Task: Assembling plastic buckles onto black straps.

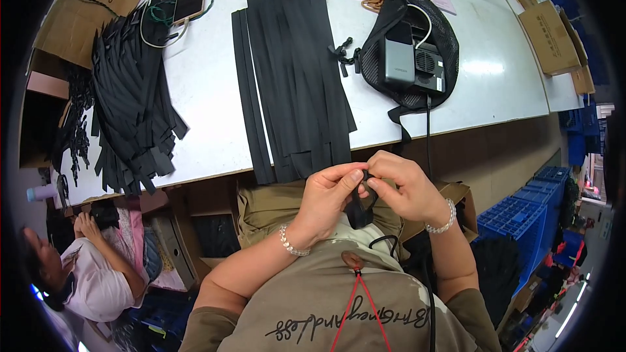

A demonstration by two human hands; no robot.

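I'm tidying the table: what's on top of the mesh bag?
A grey box, a black device and a white cable lie on the bag. The mesh beneath them is covered, and whether anything is inside cannot be seen.

Bright indoor light, pale glare on white table (499, 81), fisheye bending toward rim, black corners
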